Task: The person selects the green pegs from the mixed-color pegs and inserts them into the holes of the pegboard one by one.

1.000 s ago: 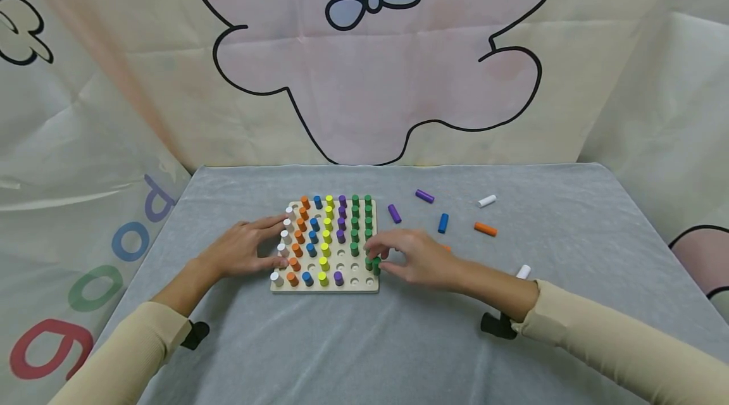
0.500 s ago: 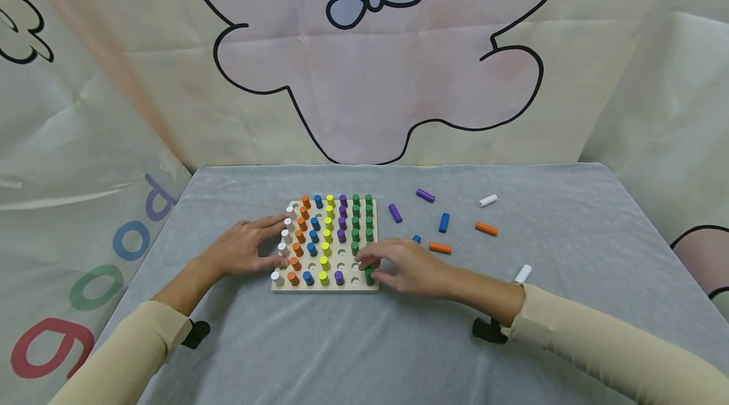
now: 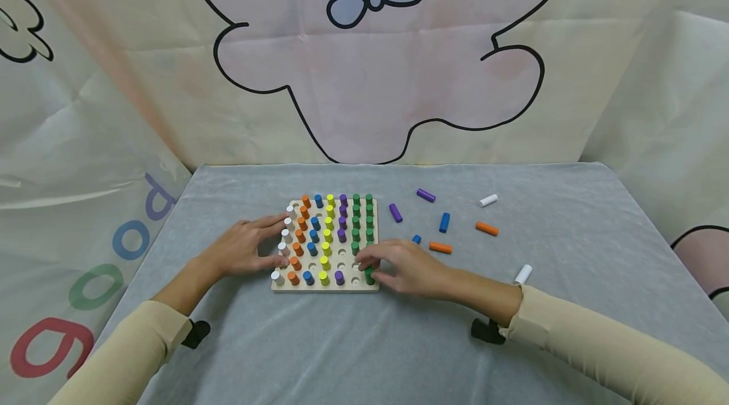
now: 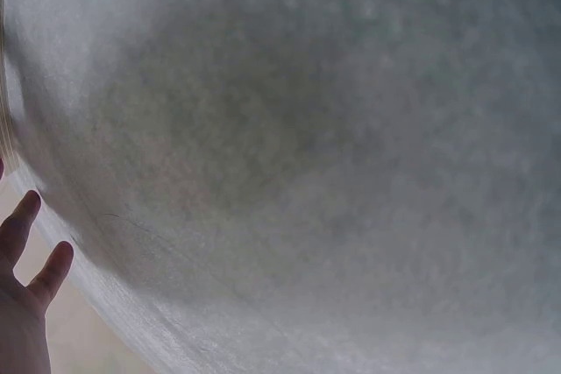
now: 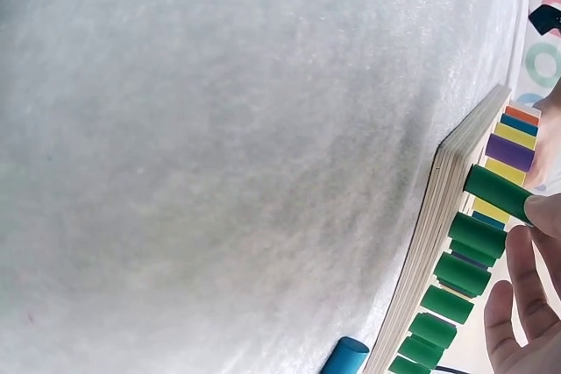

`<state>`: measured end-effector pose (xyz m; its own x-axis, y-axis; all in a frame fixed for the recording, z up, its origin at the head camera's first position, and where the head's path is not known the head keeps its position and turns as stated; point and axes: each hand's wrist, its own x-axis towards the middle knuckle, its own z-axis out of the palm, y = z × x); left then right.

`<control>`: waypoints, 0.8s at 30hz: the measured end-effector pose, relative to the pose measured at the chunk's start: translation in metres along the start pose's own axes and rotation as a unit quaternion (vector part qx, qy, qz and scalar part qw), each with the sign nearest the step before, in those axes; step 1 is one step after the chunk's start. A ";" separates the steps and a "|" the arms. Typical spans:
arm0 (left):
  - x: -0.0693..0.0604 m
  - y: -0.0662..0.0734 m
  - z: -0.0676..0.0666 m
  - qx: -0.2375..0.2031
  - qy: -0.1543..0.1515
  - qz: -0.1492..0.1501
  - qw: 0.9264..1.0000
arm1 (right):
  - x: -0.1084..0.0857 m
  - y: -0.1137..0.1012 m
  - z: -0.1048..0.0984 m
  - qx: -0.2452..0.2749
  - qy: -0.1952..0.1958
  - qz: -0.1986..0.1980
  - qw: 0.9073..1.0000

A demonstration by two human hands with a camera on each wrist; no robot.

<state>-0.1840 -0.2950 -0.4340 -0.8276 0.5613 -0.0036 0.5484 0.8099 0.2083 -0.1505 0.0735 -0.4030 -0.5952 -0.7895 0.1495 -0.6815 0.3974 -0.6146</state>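
A wooden pegboard [image 3: 327,290] lies on the table, with rows of white, orange, blue, yellow, purple and green pegs standing in it. My left hand [image 3: 245,248] rests against the board's left edge beside the white pegs, fingers and thumb spread and fairly straight. At the near right corner my right hand [image 3: 416,271] pinches a green peg [image 3: 369,276]. From the right wrist, that green peg [image 5: 496,192] appears in line with the other green pegs and stands out slightly higher, the thumb at its top. My fingers partly hide the green pegs just behind it.
Loose pegs lie right of the board: two purple, among them one purple peg [image 3: 395,212]; a blue peg [image 3: 444,223] and another partly hidden; an orange peg [image 3: 440,247] and a second; a white peg [image 3: 488,200] and a second by the right sleeve. Grey cloth [image 3: 285,354] covers the table.
My right hand has shifted slightly toward me and left, with the green peg now at the corner hole. An orange and a blue loose peg have come into view. The left hand stays put.
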 end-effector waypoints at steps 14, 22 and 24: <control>0.001 0.000 0.001 0.002 0.000 0.000 1.000 | -0.001 0.001 0.000 -0.004 -0.002 0.004 1.000; 0.000 0.000 0.001 0.000 0.001 -0.002 1.000 | -0.002 0.001 0.002 -0.008 -0.011 0.006 1.000; 0.000 0.000 0.000 0.000 0.001 -0.003 1.000 | -0.002 0.002 0.003 -0.008 -0.010 0.004 1.000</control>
<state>-0.1841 -0.2947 -0.4343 -0.8307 0.5567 -0.0022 0.5441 0.8127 0.2082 -0.1491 0.0749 -0.4065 -0.5925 -0.7951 0.1291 -0.6830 0.4109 -0.6039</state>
